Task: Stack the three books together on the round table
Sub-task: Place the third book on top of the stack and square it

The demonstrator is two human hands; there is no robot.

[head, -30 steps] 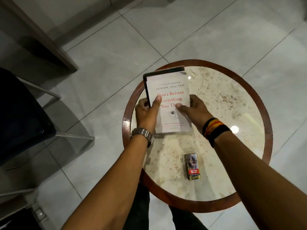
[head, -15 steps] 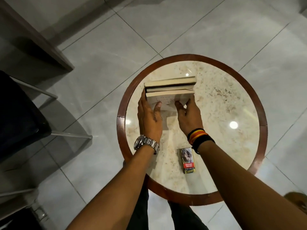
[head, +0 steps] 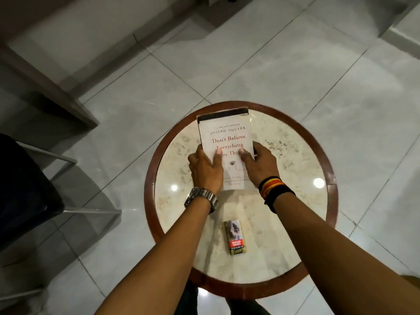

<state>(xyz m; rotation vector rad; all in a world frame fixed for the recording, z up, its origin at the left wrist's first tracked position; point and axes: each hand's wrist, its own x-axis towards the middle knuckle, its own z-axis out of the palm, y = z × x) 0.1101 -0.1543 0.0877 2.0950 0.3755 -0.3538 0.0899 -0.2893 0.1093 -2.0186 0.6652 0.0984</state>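
Left hand (head: 205,170) clasps the left edge of the book stack (head: 226,142), thumb on the white cover. The stack sits on the round table (head: 284,223), far of centre. Right hand (head: 261,165) clasps the right edge. Paperbacks: likely light, stiff, glossy; grip both long edges together.

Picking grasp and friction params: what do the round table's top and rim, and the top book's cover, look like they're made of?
Table top: likely polished marble or stone, since it is mottled cream with sharp light reflections.
Rim: glossy reddish-brown, probably varnished wood.
Top book: white paperback-style cover, seemingly coated card; finish unclear.
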